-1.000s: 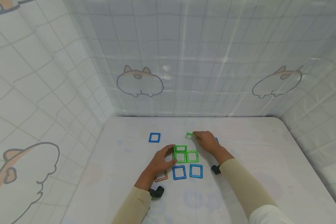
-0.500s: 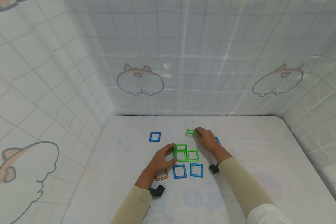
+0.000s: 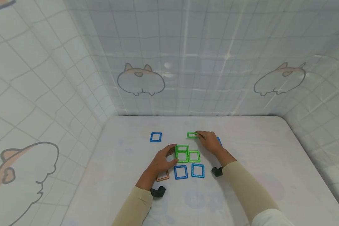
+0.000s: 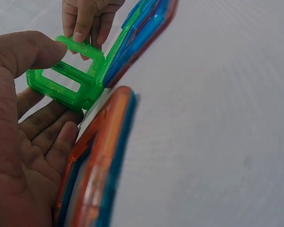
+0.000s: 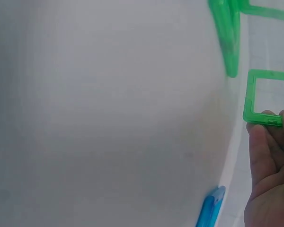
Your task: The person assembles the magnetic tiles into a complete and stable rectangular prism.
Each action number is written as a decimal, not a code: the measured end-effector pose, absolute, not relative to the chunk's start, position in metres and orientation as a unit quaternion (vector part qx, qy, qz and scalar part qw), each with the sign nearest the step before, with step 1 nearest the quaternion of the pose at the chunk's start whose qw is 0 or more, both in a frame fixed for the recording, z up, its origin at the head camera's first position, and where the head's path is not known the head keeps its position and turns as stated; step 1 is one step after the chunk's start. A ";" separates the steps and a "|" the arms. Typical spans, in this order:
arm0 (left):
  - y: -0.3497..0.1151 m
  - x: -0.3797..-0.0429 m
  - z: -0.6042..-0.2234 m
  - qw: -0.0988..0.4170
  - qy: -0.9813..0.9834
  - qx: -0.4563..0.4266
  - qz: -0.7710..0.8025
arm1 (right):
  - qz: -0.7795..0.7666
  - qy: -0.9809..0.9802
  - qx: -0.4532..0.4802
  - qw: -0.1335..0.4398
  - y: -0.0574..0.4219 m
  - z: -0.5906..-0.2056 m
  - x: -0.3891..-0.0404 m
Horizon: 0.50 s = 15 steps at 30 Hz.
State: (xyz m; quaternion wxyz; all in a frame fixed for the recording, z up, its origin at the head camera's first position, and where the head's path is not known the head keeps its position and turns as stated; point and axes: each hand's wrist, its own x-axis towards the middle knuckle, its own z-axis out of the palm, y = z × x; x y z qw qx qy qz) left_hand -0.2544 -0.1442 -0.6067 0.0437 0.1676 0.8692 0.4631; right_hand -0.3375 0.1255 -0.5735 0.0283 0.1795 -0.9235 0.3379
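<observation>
My left hand (image 3: pixel 160 161) grips the left side of a group of green square magnetic tiles (image 3: pixel 182 162). One tile lies flat, and others stand up along its back and left edges. Joined on its right is another flat green tile (image 3: pixel 194 161). My right hand (image 3: pixel 210 142) pinches a separate green square tile (image 5: pixel 250 97) by one edge, behind the group and apart from it. In the left wrist view, the thumb (image 4: pixel 42 51) is at the green frames and the other fingers are behind them.
Two blue square tiles (image 3: pixel 181 178) (image 3: pixel 197 177) lie in front of the green group. An orange tile (image 3: pixel 162 179) is partly under the left hand. Another blue tile (image 3: pixel 156 141) lies at back left, and one (image 3: pixel 219 140) is partly hidden behind the right hand. A tiled-pattern curtain stands behind the table.
My right hand has raised the loose green tile and turned it, so its open frame shows more. My left hand and the green group have stayed in place.
</observation>
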 end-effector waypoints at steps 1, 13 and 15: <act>-0.144 -0.254 -0.606 0.045 0.869 0.168 0.464 | 0.336 -0.924 0.180 0.027 0.126 -0.573 -0.335; -0.145 -0.258 -0.609 0.042 0.865 0.171 0.469 | 0.339 -0.921 0.189 0.030 0.138 -0.563 -0.314; -0.145 -0.258 -0.608 0.044 0.863 0.172 0.473 | 0.336 -0.922 0.188 0.029 0.140 -0.563 -0.311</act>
